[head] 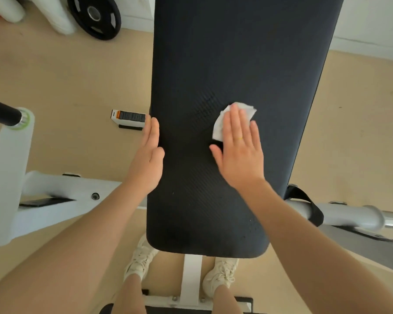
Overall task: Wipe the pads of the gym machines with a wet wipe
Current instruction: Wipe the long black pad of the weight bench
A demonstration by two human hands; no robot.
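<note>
Black bench pad [225, 64] carries a white wipe [220, 125]; hands rest there.

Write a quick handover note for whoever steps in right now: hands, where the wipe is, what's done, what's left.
Right hand: flat, fingers straight, pressing the wet wipe onto the middle of the black bench pad.
Left hand: open, resting against the pad's left edge, holding nothing.
Done: wiping is under way mid-pad; how much is already covered cannot be told.
Left: probably the far end and the near end of this pad, then the other machines' pads.

wipe [236, 118] on bench pad [213, 189], small box [128, 118] on floor [66, 82] left.
</note>
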